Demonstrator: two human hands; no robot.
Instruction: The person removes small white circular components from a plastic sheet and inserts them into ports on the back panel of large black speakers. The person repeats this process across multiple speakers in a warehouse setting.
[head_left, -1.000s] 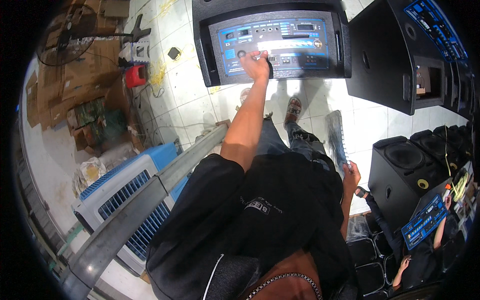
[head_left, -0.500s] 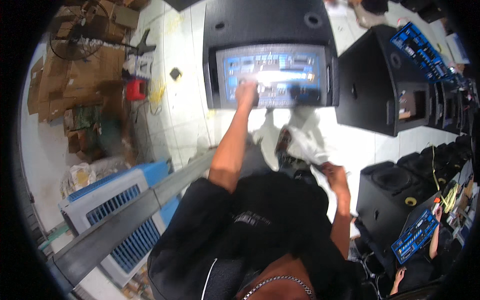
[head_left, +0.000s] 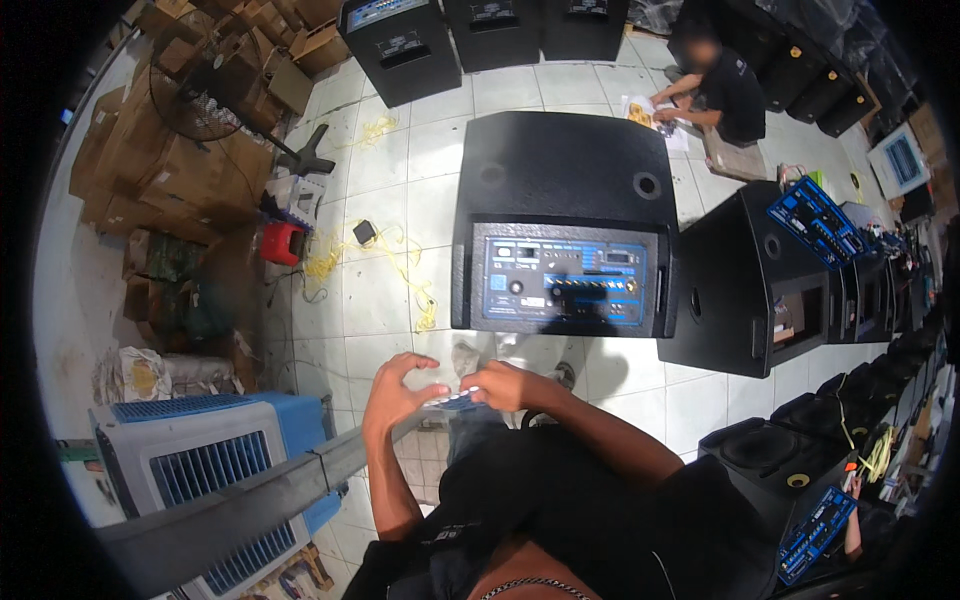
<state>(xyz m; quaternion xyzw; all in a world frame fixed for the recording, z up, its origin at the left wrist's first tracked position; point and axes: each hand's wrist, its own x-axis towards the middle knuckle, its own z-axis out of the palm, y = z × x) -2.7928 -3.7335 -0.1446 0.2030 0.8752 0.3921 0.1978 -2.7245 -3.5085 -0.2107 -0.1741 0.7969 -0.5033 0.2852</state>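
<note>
In front of my body, my right hand (head_left: 502,387) is closed, its thumb and bent fingers pinching a small sheet-like thing (head_left: 452,402) with a row of white dots along its edge. My left hand (head_left: 402,388) is at the other end of this sheet. Its index finger and thumb are apart in a curve, the thumb near the sheet; its lower fingers are partly hidden. Beyond both hands stands a black speaker cabinet (head_left: 570,165) with a blue control panel (head_left: 565,280) set in its slanted face. A dark shadow falls across the panel.
A grey metal bar (head_left: 270,490) runs past a blue and white air cooler (head_left: 215,450) at left. More black cabinets (head_left: 725,290) stand at right. A co-worker (head_left: 735,95) crouches at the far right. Yellow string (head_left: 425,305) lies on the floor beside a small black block (head_left: 364,232).
My left hand has come back from the blue panel to the front of my body. My right hand has moved left to meet it with the sheet. The view has shifted, showing more cabinets beyond.
</note>
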